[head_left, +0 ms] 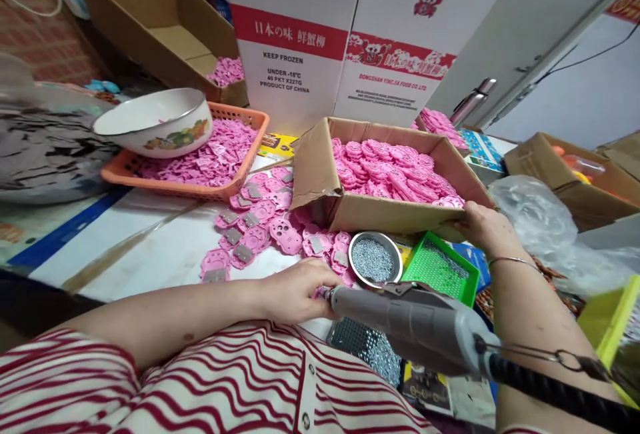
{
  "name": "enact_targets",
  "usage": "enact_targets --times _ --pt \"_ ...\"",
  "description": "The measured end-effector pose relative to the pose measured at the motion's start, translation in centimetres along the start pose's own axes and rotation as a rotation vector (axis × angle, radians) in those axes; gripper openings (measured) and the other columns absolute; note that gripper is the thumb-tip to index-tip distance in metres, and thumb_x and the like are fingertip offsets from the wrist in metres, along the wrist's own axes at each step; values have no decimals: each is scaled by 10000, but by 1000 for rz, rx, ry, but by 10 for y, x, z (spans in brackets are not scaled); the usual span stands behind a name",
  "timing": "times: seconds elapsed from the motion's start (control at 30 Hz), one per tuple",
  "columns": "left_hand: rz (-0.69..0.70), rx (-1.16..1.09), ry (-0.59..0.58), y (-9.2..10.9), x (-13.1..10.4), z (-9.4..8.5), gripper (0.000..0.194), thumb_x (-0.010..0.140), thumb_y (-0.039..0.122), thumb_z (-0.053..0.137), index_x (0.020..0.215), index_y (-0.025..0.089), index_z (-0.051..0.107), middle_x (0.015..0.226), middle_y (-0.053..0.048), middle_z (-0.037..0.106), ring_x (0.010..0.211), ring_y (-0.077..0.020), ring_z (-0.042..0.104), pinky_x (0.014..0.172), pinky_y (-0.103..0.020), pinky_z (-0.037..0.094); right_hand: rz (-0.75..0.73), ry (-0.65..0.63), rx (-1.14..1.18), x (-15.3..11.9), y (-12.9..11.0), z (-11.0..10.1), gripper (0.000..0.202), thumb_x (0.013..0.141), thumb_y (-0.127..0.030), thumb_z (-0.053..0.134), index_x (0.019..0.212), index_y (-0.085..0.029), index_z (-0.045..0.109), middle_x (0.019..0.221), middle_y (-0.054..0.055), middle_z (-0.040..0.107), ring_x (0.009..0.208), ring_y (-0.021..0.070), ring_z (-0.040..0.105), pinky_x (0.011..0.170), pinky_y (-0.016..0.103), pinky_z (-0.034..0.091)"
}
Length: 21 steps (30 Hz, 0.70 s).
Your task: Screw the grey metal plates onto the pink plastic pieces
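left hand curled round a pink plastic piece, at a grey tubular power tool; right hand half-curled at the corner of an open brown cardboard box, can't tell if gripping

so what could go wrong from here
The right grip is at the cardboard box; shifting it might bump the round metal dish just in front and spill its small parts. The white bowl, tilted on pink pieces in the orange basket, could slide. The left grip is near the tip of the grey tool, so a slip might cause injury.
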<state>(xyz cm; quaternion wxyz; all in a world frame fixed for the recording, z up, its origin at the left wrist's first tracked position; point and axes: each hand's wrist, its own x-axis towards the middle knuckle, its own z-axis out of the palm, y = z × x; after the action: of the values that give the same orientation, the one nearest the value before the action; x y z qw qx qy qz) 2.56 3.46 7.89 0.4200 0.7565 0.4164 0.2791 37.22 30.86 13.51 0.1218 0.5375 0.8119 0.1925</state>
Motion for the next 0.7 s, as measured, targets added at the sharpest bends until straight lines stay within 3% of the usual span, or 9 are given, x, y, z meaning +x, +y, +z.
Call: enact_targets --times 0.17,0.3,0.4,0.47,0.53,0.6,0.7 --pt "86 84 -101 8 17 7 289 823 304 751 1095 210 723 1007 -42 747 987 -212 649 939 -319 418 -36 -35 60 12 6 -1 204 829 -414 606 911 -239 541 1008 168 715 977 317 679 704 372 455" --pt "130 123 -232 11 30 22 246 845 351 734 1059 228 732 1080 -47 753 1031 -223 664 931 -317 452 -36 -71 101 20 9 -1 194 796 -403 633 893 -255 555 964 140 725 931 302 685 682 365 453" --pt "182 87 -224 14 35 25 228 820 325 765 1022 225 734 1107 -50 751 1045 -218 672 948 -315 470 -19 -67 112 20 10 -1 214 798 -448 612 890 -266 546 973 138 726 926 308 683 680 378 455" --pt "204 38 -100 14 32 16 248 837 303 750 1059 198 720 1121 -66 745 1063 -206 671 977 -319 473 -10 -51 114 19 10 1 213 794 -452 600 884 -270 535 991 147 722 939 314 679 691 388 461" --pt "193 -2 140 10 23 -5 254 876 287 703 1101 170 697 1130 -76 738 1078 -187 667 1002 -326 474 -7 -29 115 19 13 6 212 777 -457 598 860 -276 528 984 157 716 933 317 675 695 402 466" --pt "153 19 485 -3 5 -34 247 903 286 654 1115 162 677 1142 -73 730 1087 -171 659 1002 -332 484 -5 4 116 23 17 14 235 749 -496 600 828 -285 531 953 174 711 903 326 671 683 422 467" --pt "-22 225 1004 -39 -40 -81 243 906 317 627 1077 147 659 1080 -68 721 1030 -169 662 958 -324 506 -2 92 128 32 25 29 337 712 -569 570 903 -291 583 1039 251 694 940 370 657 726 480 480"
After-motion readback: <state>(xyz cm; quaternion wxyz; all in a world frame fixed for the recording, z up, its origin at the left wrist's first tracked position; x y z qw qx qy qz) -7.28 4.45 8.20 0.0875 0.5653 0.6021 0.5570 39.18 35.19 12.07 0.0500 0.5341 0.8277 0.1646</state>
